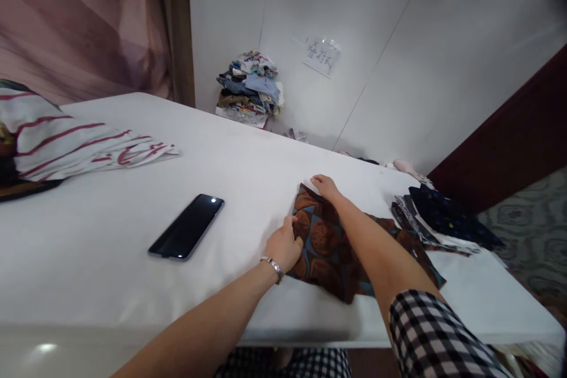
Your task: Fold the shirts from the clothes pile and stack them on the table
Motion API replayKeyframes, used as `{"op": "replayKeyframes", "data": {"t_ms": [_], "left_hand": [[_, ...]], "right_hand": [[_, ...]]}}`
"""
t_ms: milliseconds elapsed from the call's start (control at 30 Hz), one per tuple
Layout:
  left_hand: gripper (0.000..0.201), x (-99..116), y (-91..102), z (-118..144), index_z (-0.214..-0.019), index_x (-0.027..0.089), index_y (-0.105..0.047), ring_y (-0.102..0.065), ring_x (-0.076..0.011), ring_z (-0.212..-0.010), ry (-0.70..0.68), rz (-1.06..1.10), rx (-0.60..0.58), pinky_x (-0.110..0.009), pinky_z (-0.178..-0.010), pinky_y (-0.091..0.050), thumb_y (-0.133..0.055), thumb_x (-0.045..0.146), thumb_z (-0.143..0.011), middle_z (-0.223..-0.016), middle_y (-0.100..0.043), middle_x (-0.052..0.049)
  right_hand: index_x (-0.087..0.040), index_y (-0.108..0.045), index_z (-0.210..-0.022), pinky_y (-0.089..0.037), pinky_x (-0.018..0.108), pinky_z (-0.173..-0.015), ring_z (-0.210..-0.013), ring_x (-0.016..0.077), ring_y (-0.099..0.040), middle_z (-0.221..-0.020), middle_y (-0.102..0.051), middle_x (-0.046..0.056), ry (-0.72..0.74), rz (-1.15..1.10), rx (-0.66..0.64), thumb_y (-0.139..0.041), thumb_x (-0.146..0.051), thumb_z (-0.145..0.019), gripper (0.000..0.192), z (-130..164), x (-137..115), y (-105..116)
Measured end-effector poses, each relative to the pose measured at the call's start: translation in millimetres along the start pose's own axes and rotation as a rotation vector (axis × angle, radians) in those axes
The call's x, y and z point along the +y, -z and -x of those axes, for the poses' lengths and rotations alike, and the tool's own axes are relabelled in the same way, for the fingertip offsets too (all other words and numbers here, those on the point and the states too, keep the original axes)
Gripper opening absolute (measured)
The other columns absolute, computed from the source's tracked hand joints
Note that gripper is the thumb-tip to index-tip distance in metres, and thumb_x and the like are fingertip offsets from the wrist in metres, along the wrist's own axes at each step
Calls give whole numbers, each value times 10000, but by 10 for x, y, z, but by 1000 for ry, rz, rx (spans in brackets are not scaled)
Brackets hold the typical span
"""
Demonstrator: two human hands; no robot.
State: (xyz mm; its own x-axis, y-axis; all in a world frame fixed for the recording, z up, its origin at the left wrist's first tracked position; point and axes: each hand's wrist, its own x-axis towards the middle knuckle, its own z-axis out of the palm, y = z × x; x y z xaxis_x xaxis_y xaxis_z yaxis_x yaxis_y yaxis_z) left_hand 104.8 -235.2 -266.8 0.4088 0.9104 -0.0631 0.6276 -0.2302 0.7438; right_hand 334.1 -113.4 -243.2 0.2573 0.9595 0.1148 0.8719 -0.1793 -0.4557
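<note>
Both of your hands are on the brown patterned cloth [330, 245], which lies folded on the white table [110, 283] near its front edge. Your left hand [283, 246] pinches the near left edge, fingers closed on the fabric; your right hand [325, 187] lies flat and spread on the far corner, likely pinning it. The wall note [322, 56] is too small to read
</note>
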Motion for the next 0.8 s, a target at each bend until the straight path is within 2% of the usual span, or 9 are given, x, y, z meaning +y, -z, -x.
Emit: {"op": "replayKeyframes", "data": {"t_ms": [100, 200, 333, 433, 533, 633, 800], "left_hand": [[476, 33, 14, 5, -1288, 210, -429, -659, -250, -967, 4, -22, -17, -338, -779, -446, -481, 204, -815, -1036, -703, -96], [451, 38, 51, -17, -1275, 206, -443, -657, -257, -958, 10, -15, -13, -343, -775, -449, -506, 334, -847, -1026, -702, -99], [372, -34, 140, -79, -1086, 222, -565, -655, -248, -888, -3, -7, 64, -343, -742, -456, -449, 511, -882, -943, -705, -79], [303, -100, 196, -154, -911, 222, -632, -641, -213, -880, -16, -34, 122, -322, -775, -460, -433, 451, -904, -940, -704, -64], [288, -99, 226, -312, -929, 213, -677, -632, -191, -935, -39, -73, 138, -296, -842, -461, -436, 371, -910, -1025, -708, -62], [318, -16, 248, -581, -1037, 215, -693, -627, -196, -1017, -55, -109, 121, -289, -891, -454, -426, 339, -917, -1120, -702, -71], [325, 173, 251, -1023, -1114, 198, -697, -641, -244, -1039, -59, -179, 66, -317, -858, -476, -494, 277, -872, -1187, -682, -122]], "right_hand": [[-172, -726, -1002, -468, 264, -834, -951, 184, -649, -1029, -737, 60, 39, -20, -35, -498, -297, -909, 276, 69, 5, 58], [-197, -745, -965, -468, 282, -871, -966, 191, -652, -1024, -744, 44, 81, -31, -99, -534, -271, -881, 239, 135, -16, 49], [-206, -756, -946, -474, 274, -854, -908, 182, -661, -963, -754, 29, 106, -45, -192, -579, -169, -799, 233, 222, -37, -16], [-188, -763, -852, -475, 246, -790, -827, 166, -653, -863, -749, 14, 124, -71, -250, -577, -183, -795, 194, 303, -18, -32], [-180, -758, -808, -469, 241, -742, -770, 162, -630, -794, -729, 1, 140, -121, -297, -566, -297, -835, 226, 370, 14, -7], [-180, -759, -859, -465, 247, -740, -754, 161, -619, -790, -722, 3, 117, -194, -267, -541, -325, -857, 262, 375, 34, 21], [-152, -742, -1012, -458, 263, -821, -837, 173, -639, -900, -737, 60, 60, -226, -137, -529, -174, -822, 286, 257, 46, 27]]}}
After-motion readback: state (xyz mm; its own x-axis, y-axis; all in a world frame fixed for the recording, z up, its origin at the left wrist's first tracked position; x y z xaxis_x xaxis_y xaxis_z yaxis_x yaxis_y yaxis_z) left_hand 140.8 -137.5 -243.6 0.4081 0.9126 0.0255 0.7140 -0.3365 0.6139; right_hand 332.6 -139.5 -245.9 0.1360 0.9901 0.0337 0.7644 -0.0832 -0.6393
